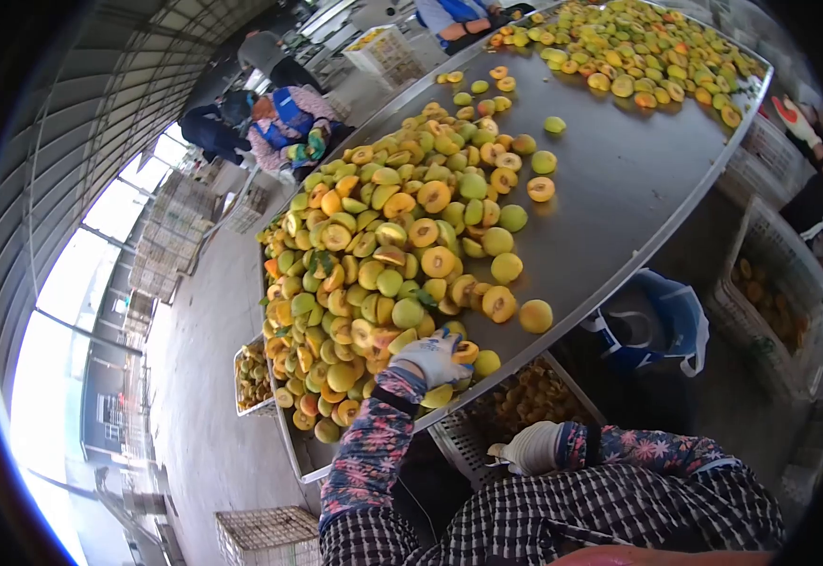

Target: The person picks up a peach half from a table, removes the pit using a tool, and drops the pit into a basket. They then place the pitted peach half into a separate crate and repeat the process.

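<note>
A large heap of yellow-green peaches, many cut in halves with reddish hollows, covers the near part of a metal table. My left hand, in a white glove, reaches into the front edge of this heap, its fingers bent around a peach half. Close to my body, my right hand is gloved too and held low beside a crate under the table edge. Its fingers are curled together, with a small pale tip showing at them; I cannot tell what it is.
The table's raised metal rim runs between me and a blue bucket. Another peach heap lies at the far end. A crate with fruit stands right, near another person's gloved hand. More people work at far left.
</note>
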The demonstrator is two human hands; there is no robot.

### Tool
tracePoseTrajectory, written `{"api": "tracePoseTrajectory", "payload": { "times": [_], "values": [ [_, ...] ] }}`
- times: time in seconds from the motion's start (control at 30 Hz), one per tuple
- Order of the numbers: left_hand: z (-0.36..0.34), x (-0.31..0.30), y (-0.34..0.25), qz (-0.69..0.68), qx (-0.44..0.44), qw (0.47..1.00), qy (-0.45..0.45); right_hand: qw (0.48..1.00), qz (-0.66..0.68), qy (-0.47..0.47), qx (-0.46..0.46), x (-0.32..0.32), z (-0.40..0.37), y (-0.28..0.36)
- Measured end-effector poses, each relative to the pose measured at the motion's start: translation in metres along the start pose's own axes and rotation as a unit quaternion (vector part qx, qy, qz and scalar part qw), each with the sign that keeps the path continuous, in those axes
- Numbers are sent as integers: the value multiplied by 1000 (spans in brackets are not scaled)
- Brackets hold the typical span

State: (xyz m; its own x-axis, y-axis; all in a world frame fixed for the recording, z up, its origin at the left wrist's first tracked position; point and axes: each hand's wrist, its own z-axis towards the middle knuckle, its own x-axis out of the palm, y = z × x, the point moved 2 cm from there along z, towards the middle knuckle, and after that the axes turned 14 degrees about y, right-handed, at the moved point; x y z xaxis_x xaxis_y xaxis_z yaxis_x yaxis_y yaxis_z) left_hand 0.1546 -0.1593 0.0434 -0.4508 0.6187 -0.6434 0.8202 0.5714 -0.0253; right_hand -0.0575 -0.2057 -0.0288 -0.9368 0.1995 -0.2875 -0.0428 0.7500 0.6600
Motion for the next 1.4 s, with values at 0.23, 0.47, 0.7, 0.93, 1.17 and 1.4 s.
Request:
{"api": "tracePoseTrajectory", "payload": {
  "times": [0.23,0.47,0.7,0.93,1.17,1.4],
  "values": [
    [31,-95,-53,-49,109,973,-196,996,78,10,39,-3,5,2],
    [130,-143,-99,-173,177,937,-247,974,215,-43,53,-4,18,-32],
    [218,-152,-120,-221,146,909,-322,965,256,26,50,-27,6,-47],
    [256,-182,-123,-210,101,913,-334,960,276,-27,40,-27,15,-68],
    [281,-194,-134,-109,51,967,-222,959,278,-36,35,-24,35,-79],
    [254,-174,-125,-86,60,985,-138,962,261,-64,55,-21,31,-70]
  ]
}}
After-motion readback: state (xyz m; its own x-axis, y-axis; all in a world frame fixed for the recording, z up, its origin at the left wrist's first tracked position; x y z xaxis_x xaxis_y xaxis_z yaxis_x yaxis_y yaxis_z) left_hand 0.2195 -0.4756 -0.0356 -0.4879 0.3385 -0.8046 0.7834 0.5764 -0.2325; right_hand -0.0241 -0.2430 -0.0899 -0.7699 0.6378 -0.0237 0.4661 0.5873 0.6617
